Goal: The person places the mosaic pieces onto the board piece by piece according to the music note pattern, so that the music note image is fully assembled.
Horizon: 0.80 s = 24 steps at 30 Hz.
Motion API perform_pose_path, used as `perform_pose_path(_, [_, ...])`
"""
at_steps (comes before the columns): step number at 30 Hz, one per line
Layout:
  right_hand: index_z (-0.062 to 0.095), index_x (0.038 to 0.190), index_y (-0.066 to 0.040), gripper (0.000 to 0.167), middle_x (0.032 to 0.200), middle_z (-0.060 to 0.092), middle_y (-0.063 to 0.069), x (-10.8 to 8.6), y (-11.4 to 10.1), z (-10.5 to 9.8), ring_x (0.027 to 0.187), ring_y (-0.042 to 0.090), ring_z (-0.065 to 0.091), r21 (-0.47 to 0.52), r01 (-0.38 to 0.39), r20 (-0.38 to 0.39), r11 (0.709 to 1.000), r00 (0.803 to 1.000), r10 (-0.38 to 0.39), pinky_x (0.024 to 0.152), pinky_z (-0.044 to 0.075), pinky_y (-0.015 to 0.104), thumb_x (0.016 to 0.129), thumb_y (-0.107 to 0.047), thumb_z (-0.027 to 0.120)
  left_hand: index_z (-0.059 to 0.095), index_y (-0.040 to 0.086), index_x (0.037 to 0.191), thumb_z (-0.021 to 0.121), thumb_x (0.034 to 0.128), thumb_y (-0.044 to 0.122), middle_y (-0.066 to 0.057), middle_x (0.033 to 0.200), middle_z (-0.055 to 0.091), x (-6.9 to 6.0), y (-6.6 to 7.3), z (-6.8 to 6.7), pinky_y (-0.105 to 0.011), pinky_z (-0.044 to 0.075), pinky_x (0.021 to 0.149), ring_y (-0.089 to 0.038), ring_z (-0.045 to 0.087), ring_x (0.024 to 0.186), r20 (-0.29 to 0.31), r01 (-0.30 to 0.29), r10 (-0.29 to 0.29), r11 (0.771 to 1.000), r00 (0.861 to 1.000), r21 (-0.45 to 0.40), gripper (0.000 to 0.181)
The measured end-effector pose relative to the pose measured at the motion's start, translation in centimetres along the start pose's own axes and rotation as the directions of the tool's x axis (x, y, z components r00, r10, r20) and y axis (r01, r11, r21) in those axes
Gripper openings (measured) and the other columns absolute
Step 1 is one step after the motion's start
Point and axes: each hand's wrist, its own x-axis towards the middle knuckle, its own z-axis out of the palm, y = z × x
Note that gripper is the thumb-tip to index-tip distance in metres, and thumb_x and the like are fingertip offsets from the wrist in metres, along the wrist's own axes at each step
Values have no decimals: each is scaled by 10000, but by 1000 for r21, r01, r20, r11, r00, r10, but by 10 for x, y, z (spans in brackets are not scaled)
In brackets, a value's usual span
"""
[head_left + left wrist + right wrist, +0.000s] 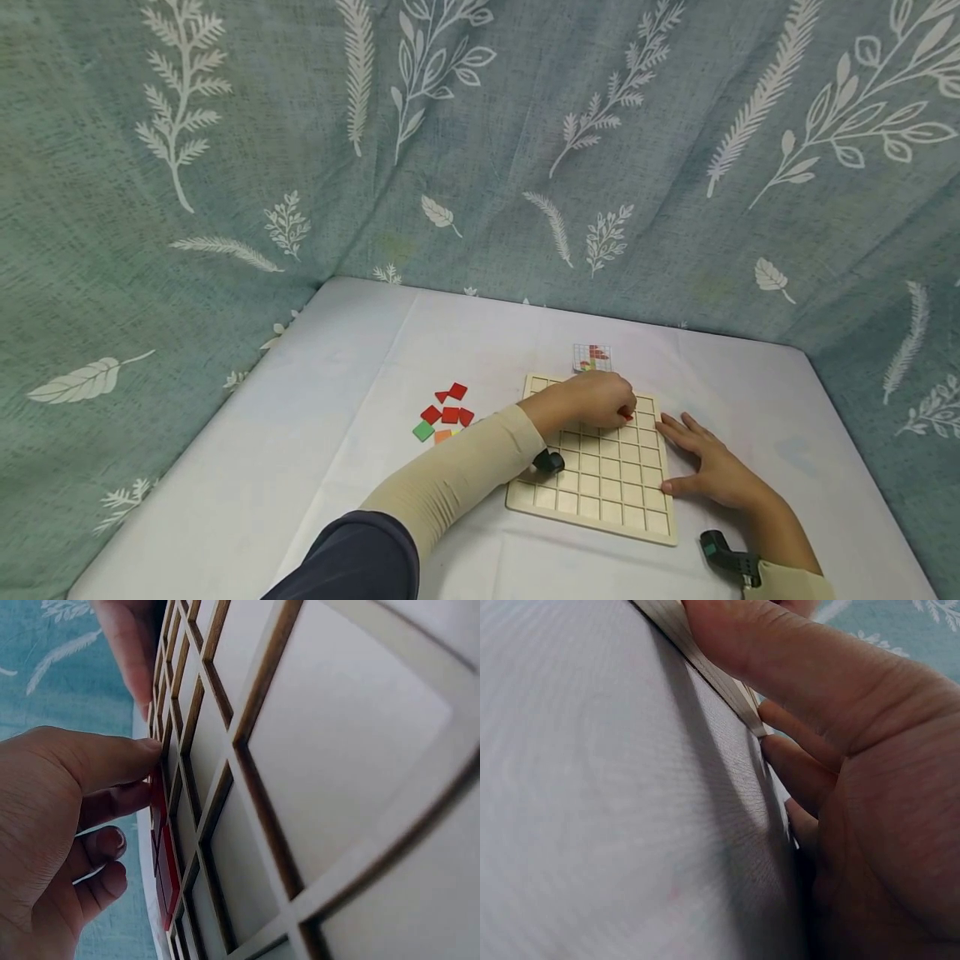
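My left hand [600, 400] reaches across the upper part of a pale wooden grid board [600, 527]. Its thumb and forefinger pinch a red tile [627, 417] against the grid; most of that piece is hidden by the fingers. In the left wrist view, another red tile [168, 881] lies in the grid just beside the left hand [45, 795]. At the board's right edge, my right hand [708, 468] rests with its fingers extended. The right wrist view shows its thumb [780, 652] touching the side of the board [705, 664].
Left of the board lie several loose tiles, among them a red square [457, 391], a green square [423, 431] and an orange tile [443, 437]. A small pattern card [582, 357] sits beyond the board's far edge. A white cloth [360, 367] covers the table; patterned fabric [480, 167] hangs behind.
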Motion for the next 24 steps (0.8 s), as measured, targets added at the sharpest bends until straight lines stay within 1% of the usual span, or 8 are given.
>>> perform_pose_path(5, [436,1467,-92,1006,1558,282,135,0,-1,0,1426,461,75,-6,2,2,1000,1000,-2,987,96,746,641,-484,856,681,256,876,635,942,330,123,850,564,-2,1,0,-230,420,624,-28,517,719,2,15,-15,1000,1000,15,110])
perform_pose_path(10, [426,1473,-93,1007,1562,273,134,0,-2,-2,1423,468,73,-8,-2,13,1000,1000,2,980,98,752,648,-484,853,715,269,952,660,923,347,124,904,552,-1,-1,3,-215,443,652,-10,520,759,-23,19,-19,1000,1000,0,100])
perform_pose_path(17, [432,1466,-81,1014,1556,278,153,-1,-4,-1,1417,479,81,-19,-18,13,1000,1000,18,973,99,759,637,-486,854,702,260,1121,686,898,367,125,975,560,-2,-5,2,-213,450,687,-7,535,813,-22,37,-37,999,999,-29,247])
perform_pose_path(21, [433,1465,-85,1015,1556,277,151,-1,-5,-1,1417,478,81,-15,-24,14,1000,1000,24,969,99,762,633,-484,856,705,261,1122,689,895,358,125,980,566,-5,-9,2,-239,460,714,-13,538,825,-31,23,-24,999,999,-28,248])
perform_pose_path(24, [430,1468,-88,1020,1559,273,144,0,-5,-1,1421,470,80,-17,-22,16,1000,1000,22,973,103,758,633,-492,854,704,272,1109,693,889,355,132,961,557,-9,-12,-1,-248,456,733,-18,530,830,-31,16,-16,999,999,-28,235])
